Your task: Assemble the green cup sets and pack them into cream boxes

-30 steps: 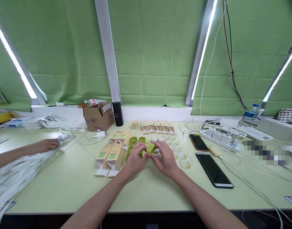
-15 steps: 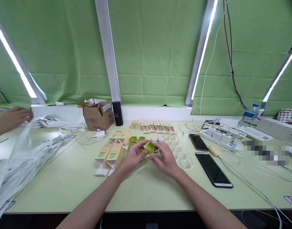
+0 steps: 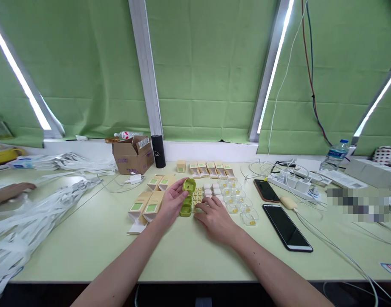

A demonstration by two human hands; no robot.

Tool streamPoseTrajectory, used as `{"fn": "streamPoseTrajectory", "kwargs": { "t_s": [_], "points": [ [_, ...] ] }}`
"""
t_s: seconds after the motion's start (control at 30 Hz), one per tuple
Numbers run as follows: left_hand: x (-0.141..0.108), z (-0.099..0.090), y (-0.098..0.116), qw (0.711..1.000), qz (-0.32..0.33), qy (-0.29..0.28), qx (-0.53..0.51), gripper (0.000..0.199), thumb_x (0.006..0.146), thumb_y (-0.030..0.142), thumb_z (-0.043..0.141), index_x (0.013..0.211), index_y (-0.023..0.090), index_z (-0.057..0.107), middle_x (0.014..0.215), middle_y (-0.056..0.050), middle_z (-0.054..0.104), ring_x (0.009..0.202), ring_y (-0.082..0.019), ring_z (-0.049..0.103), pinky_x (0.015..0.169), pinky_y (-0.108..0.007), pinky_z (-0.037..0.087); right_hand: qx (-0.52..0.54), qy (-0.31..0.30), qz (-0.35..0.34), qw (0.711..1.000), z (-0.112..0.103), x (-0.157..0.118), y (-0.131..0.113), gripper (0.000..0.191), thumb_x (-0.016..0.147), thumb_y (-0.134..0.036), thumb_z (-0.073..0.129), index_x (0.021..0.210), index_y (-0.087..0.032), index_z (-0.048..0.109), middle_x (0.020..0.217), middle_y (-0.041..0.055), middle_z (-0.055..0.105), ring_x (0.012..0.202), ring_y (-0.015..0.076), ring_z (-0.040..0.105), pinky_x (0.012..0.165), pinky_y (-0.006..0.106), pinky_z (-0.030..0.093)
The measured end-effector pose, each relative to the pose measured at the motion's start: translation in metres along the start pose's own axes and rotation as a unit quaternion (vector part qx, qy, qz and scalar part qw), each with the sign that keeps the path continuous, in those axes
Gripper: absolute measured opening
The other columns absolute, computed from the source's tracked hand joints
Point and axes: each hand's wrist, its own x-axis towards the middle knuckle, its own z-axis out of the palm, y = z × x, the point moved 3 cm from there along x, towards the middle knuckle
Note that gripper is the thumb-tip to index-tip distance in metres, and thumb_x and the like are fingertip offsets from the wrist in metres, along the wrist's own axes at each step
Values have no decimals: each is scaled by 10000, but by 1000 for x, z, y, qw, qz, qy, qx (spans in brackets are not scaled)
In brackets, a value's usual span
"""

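Observation:
My left hand [image 3: 173, 199] holds a small green case [image 3: 189, 186] between thumb and fingers, tilted so its hollow inside shows. Below it on the table lie more green cases [image 3: 185, 209]. My right hand [image 3: 214, 217] reaches with bent fingers to the near end of the rows of small yellow pieces [image 3: 197, 192]; whether its fingertips pinch one is too small to tell. White blocks [image 3: 217, 191] stand just beyond that hand. Clear plastic shells with yellow bits [image 3: 249, 217] are grouped to its right. Open kraft boxes with green labels [image 3: 153, 204] lie left of my left hand.
More kraft boxes [image 3: 211, 169] line the back. A cardboard box [image 3: 131, 157] and black cylinder [image 3: 158, 151] stand behind left. Phones [image 3: 286, 228], cables and a power strip [image 3: 294, 186] lie right. Another person's hand [image 3: 19, 189] is over white strips [image 3: 55, 213] at left.
The green case has moved left and up a little in my left hand. My right hand has left it and come down to the yellow pieces. The other person's hand has lowered.

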Motion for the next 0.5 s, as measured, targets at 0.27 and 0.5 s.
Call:
{"fn": "streamPoseTrajectory", "kwargs": {
  "t_s": [0.27,0.5],
  "points": [
    [2,-2,-2,999,10,15,31,630,703,299,953,1252,180,670,1281,-141,738,1101,-262,733,942,-377,594,-40,-23,-7,999,8,4,-5,166,996,-125,569,1031,-196,715,1168,83,747,1168,287,557,1047,478,387],
    [1,-5,-4,998,19,30,55,641,699,318,951,1258,176,671,1256,-146,745,1086,-271,736,913,-384,601,-20,16,-16,1000,7,4,-2,246,888,-15,622,1041,-190,701,1127,88,770,1069,264,618,1012,450,401]
  ]
}}
